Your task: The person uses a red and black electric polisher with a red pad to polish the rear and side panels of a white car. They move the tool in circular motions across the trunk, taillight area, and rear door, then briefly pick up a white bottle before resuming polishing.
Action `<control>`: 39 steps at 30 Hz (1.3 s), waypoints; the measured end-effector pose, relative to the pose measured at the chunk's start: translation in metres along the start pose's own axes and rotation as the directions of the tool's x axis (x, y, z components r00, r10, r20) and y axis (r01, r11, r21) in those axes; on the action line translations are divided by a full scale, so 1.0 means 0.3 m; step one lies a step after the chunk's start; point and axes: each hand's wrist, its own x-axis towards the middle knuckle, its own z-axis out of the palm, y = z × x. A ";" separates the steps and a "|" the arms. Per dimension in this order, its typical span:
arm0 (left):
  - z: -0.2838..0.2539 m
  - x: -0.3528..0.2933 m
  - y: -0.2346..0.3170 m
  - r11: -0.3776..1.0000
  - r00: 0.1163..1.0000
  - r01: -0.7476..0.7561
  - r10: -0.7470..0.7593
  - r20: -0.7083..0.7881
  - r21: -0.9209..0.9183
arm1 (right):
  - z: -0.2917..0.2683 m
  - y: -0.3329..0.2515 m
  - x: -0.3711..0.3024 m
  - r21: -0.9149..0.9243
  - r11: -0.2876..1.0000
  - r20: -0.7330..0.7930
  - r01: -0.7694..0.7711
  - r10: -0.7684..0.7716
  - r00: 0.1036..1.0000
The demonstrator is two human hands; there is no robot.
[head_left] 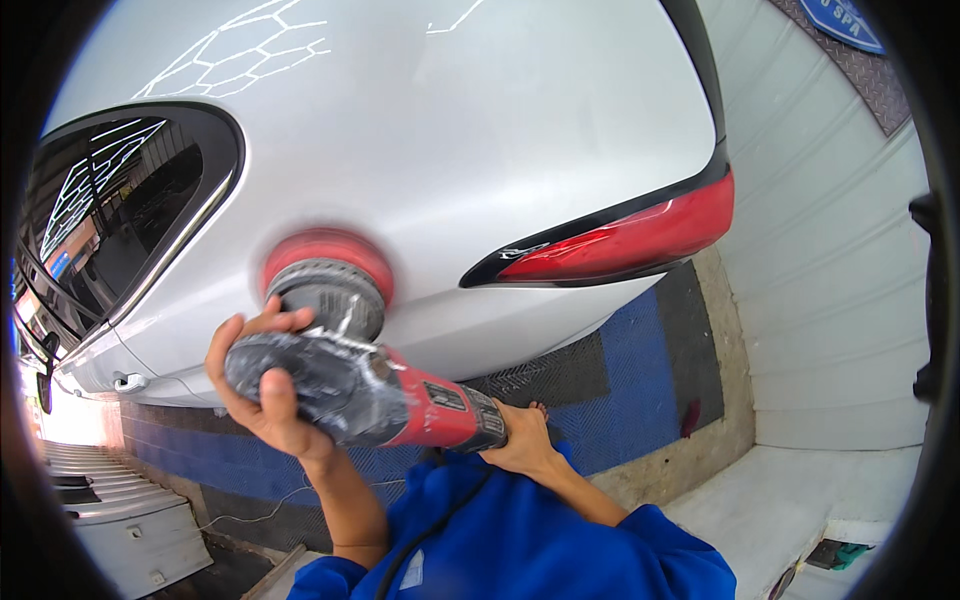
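A red and black car polisher lies across both my hands, its black head smeared with whitish residue. Its red pad rests against the silver car's rear side panel and looks blurred. My left hand is wrapped round the polisher's head, thumb on the near side and fingers over the far side. My right hand grips the rear end of the body, close to my waist. Right of the pad is the red tail light; to its left is the dark side window.
A black cord runs down over my blue clothing. Blue and black floor tiles lie below the car. A pale ribbed wall stands to the right. The car's door handle is at the left. A thin cable trails across the floor.
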 end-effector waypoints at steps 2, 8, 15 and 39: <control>-0.090 0.004 -0.023 1.000 0.996 0.007 -0.007 -0.092 -0.001 | 0.028 -0.032 0.013 -0.061 0.997 0.030 0.038 -0.036 0.999; -0.147 -0.003 -0.030 0.991 0.941 0.130 -0.127 -0.313 -0.010 | 0.016 -0.086 0.016 -0.106 0.993 0.019 0.043 -0.041 0.999; 0.090 -0.104 -0.005 0.990 0.974 0.142 -0.137 -0.183 0.013 | -0.192 -0.006 -0.068 -0.121 0.991 -0.049 -0.054 0.049 0.998; 1.186 -0.336 0.124 0.945 0.878 0.240 -0.113 0.465 -0.224 | -1.110 0.283 -0.538 0.226 0.653 -0.233 -0.723 0.757 0.611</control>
